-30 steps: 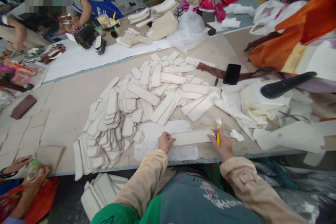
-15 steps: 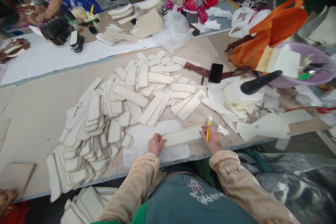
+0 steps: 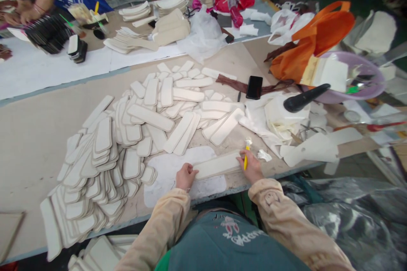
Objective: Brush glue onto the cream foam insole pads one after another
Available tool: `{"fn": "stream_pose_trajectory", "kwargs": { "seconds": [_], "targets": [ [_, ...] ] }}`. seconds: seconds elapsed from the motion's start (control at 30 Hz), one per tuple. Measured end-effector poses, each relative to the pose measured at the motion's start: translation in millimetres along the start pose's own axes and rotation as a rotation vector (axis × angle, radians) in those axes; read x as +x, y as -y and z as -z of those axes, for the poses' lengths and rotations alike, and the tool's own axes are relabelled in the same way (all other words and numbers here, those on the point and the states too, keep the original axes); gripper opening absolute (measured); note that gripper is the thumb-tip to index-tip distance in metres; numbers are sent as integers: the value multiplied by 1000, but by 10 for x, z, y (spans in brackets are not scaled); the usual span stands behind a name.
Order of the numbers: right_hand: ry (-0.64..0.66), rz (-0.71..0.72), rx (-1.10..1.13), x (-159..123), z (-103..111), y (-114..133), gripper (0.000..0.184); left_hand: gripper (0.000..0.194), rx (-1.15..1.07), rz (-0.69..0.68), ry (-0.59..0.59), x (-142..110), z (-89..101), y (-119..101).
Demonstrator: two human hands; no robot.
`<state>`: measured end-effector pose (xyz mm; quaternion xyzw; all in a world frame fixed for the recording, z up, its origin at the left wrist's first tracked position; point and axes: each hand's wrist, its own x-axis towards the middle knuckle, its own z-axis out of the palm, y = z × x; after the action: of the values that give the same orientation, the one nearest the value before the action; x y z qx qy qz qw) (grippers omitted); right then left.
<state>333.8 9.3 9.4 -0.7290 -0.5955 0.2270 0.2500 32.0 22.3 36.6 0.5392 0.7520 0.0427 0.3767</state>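
Observation:
Near the front edge of the table, a long white strip [image 3: 218, 165] with rounded corners lies between my two hands over a white sheet [image 3: 155, 190]. My left hand [image 3: 186, 176] pinches its left end between thumb and fingers. At the other end, my right hand [image 3: 252, 168] is closed on the strip while also holding a yellow-handled tool [image 3: 246, 159]. White material covers the tool's head, so its kind is unclear. A crumpled white scrap [image 3: 264, 155] lies just right of that hand. Left of and beyond the sheet spreads a large pile of similar white pieces [image 3: 104, 169].
Right of the pile are a black phone [image 3: 254, 87], a white container [image 3: 282, 112] with a black handle-like piece [image 3: 307, 98], an orange bag [image 3: 310, 46] and a purple basin [image 3: 375, 89]. Across the table, a co-worker's hands [image 3: 30, 15] are at dark stacked pieces [image 3: 47, 31].
The view has swung slightly right, so the whole scene sits further left. Both hands keep their hold on the strip. Another person's hand at lower left has gone out of view.

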Motion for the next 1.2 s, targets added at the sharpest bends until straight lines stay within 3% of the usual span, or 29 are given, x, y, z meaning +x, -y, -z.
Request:
{"fn": "stream_pose_trajectory", "kwargs": {
  "seconds": [0.2, 0.37, 0.53, 0.63, 0.73, 0.97, 1.2],
  "targets": [
    [-25, 16, -27, 12, 7, -20, 25, 18, 13, -10, 7, -1, 19, -16],
    [-74, 287, -100, -109, -26, 122, 21, 18, 8, -20, 8, 8, 7, 4],
    [114, 626, -67, -383, -359, 516, 14, 19, -2, -62, -17, 33, -25, 36],
    [240, 729, -77, -448, -513, 611, 22, 20, 20, -87, -41, 37, -46, 43],
    [236, 700, -91, -415, -481, 466, 25, 20, 46, -95, -59, 30, -66, 45],
    [90, 525, -200, -329, -63, -143, 27, 24, 90, -92, -94, -4, -82, 15],
    [104, 487, -238, -284, -64, -201, 28, 23, 180, -1, -18, -35, 46, -132]
  ]
}}
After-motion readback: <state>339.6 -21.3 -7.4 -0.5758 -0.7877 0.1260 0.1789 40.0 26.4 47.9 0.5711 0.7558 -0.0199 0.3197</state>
